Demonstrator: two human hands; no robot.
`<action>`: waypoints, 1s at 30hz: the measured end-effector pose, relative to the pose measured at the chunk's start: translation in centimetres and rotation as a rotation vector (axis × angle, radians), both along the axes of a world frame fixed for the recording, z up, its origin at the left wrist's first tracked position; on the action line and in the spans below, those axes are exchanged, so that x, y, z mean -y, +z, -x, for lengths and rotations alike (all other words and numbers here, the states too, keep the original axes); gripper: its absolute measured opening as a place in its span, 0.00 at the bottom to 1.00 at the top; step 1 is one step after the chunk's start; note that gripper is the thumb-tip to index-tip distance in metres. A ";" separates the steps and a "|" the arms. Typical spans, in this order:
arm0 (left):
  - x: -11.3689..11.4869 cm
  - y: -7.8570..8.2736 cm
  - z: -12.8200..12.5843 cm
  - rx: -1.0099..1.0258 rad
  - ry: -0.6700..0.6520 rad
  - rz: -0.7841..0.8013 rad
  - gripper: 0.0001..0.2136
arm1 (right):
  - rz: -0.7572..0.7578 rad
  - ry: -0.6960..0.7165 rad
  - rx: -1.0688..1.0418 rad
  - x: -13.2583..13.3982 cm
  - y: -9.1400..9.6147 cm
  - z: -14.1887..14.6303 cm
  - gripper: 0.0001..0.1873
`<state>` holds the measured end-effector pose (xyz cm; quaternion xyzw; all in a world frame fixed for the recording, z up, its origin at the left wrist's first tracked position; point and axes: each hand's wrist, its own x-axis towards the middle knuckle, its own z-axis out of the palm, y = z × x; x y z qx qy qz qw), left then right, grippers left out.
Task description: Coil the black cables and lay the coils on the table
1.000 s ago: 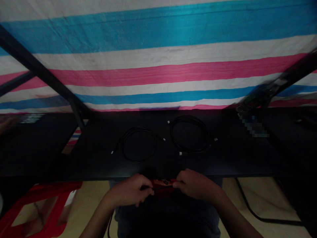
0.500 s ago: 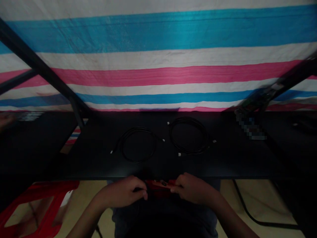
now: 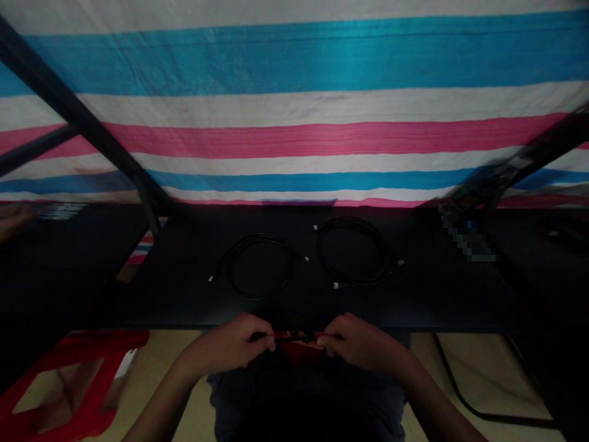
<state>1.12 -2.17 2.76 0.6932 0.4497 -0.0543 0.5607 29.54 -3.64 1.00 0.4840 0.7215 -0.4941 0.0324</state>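
Observation:
My left hand (image 3: 232, 345) and my right hand (image 3: 358, 342) are both closed on the ends of a small red object (image 3: 297, 344) held over my lap, just below the near edge of the black table (image 3: 184, 294). What the red object is stays unclear in the dim light. On the table lie two coiled black cables with white tips: one coil (image 3: 260, 273) left of centre and a second coil (image 3: 354, 258) to its right. Neither hand touches them.
A striped blue, white and pink cloth (image 3: 294, 123) hangs behind the table. Dark frame bars (image 3: 78, 116) slant in at left and right. A red stool (image 3: 59, 387) stands on the floor at lower left. A black cord (image 3: 464, 393) runs across the floor at right.
Both hands have risen slightly toward the table edge with the red object still between them. The coiled cables have not moved.

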 end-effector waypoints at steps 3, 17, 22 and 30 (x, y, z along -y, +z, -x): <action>0.0 0.3 -0.9 0.019 -0.054 -0.125 0.13 | -0.039 0.007 -0.093 0.1 0.1 0.9 0.15; -0.4 0.7 -1.1 -0.047 0.019 -0.140 0.20 | 0.003 -0.028 -0.211 -0.8 0.3 0.0 0.16; -0.1 1.0 -3.2 -0.077 -0.053 -0.219 0.17 | 0.033 -0.017 -0.179 0.3 -0.7 2.4 0.18; -1.1 1.8 -1.2 -0.106 -0.058 -0.202 0.16 | -0.075 -0.030 -0.034 -0.7 -0.2 0.3 0.20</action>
